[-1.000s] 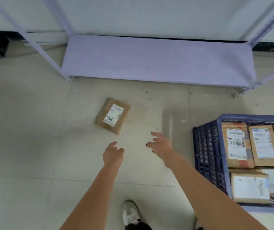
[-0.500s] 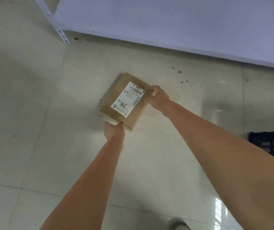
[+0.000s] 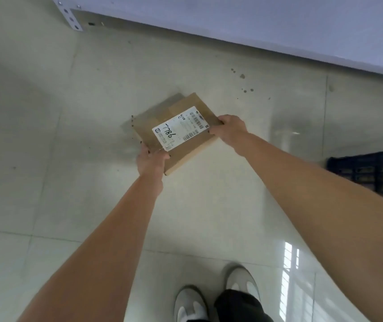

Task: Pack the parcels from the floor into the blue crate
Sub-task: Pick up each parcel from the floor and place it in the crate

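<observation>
Both hands grip flat brown cardboard parcel (image 3: 181, 133) with white label: left hand (image 3: 151, 160) pinches near corner, right hand (image 3: 230, 130) pinches right edge. Parcel over pale tiled floor (image 3: 209, 205); dark blue crate (image 3: 371, 175) well right.

Bare floor (image 3: 46, 159) lies open to the left of the left hand (image 3: 151, 161) and toward the body from both hands. Beyond the right hand (image 3: 231, 130), a low shelf (image 3: 278, 26) edges the far side, its post (image 3: 70, 18) off to the far left. Well to the right of the right hand stands the blue crate (image 3: 371, 175). Two shoes (image 3: 218, 296) stand near the body, below the arms.
</observation>
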`<state>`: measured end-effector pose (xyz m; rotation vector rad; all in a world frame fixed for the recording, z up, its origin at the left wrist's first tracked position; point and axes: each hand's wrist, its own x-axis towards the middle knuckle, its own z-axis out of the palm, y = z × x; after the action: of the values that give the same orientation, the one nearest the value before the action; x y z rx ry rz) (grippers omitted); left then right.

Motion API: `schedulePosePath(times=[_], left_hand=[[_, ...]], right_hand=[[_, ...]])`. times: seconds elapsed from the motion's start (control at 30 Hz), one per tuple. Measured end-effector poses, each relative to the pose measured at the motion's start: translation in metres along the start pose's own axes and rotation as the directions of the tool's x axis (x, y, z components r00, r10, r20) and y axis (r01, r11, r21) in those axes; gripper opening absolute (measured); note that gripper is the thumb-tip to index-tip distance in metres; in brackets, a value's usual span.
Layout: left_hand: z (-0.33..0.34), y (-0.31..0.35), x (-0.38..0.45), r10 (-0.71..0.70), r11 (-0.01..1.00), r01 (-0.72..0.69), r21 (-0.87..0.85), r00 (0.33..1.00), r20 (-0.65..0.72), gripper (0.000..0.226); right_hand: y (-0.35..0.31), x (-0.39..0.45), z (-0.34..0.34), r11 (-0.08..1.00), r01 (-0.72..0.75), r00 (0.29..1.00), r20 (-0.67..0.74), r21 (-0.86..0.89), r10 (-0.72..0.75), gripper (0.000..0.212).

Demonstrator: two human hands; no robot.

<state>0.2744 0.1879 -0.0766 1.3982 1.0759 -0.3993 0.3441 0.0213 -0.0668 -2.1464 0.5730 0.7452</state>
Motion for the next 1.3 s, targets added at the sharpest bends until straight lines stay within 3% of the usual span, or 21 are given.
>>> schedulePosePath(times=[0.07, 0.13, 0.23, 0.27, 0.37, 0.43, 0.5, 0.77, 1.0, 1.17, 1.3], left_hand=[[-0.004, 0.006, -0.038, -0.008, 1.0, 0.007, 0.022, 0.999, 0.036, 0.071], [-0.008, 0.014, -0.073, -0.012, 1.0, 0.011, 0.012, 0.999, 0.049, 0.077], [-0.006, 0.03, -0.123, 0.053, 0.998, -0.054, 0.031, 0.997, 0.049, 0.083], [-0.004, 0.036, -0.139, 0.079, 0.996, -0.081, 0.046, 0.996, 0.045, 0.085], [0.012, 0.054, -0.18, 0.154, 0.98, -0.161, 0.12, 0.986, 0.065, 0.084], [0.029, 0.062, -0.209, 0.202, 0.956, -0.22, 0.195, 0.973, 0.109, 0.078], [0.05, 0.068, -0.236, 0.23, 0.93, -0.256, 0.263, 0.965, 0.127, 0.071], [0.177, 0.04, -0.353, 0.344, 0.86, -0.4, 0.316, 0.913, 0.221, 0.055], [0.306, -0.005, -0.429, 0.378, 0.845, -0.443, 0.299, 0.891, 0.252, 0.06], [0.361, -0.031, -0.452, 0.372, 0.81, -0.447, 0.379, 0.892, 0.258, 0.054], [0.384, -0.057, -0.457, 0.295, 0.799, -0.372, 0.471, 0.927, 0.233, 0.055]], right_hand=[[0.005, -0.037, -0.02, 0.999, -0.049, 0.999, -0.022, 0.008, 0.049, 0.001], [0.007, -0.074, -0.041, 0.996, -0.082, 0.996, -0.031, 0.045, 0.083, 0.007], [0.01, -0.12, -0.076, 0.984, -0.105, 0.99, -0.08, 0.146, 0.118, 0.052], [0.013, -0.133, -0.088, 0.979, -0.119, 0.986, -0.096, 0.163, 0.136, 0.056], [0.025, -0.162, -0.123, 0.985, -0.125, 0.983, -0.122, 0.116, 0.139, 0.019], [0.034, -0.18, -0.145, 0.989, -0.113, 0.984, -0.13, 0.097, 0.125, 0.019], [0.05, -0.195, -0.168, 0.991, -0.111, 0.982, -0.147, 0.08, 0.122, 0.032], [0.146, -0.252, -0.311, 0.991, -0.034, 0.968, -0.242, 0.129, 0.065, 0.033], [0.245, -0.266, -0.436, 0.98, -0.011, 0.973, -0.225, 0.199, 0.057, 0.038], [0.298, -0.263, -0.482, 0.985, -0.058, 0.985, -0.148, 0.164, 0.083, 0.056], [0.33, -0.261, -0.49, 0.981, -0.08, 0.99, -0.099, 0.179, 0.098, 0.047]])
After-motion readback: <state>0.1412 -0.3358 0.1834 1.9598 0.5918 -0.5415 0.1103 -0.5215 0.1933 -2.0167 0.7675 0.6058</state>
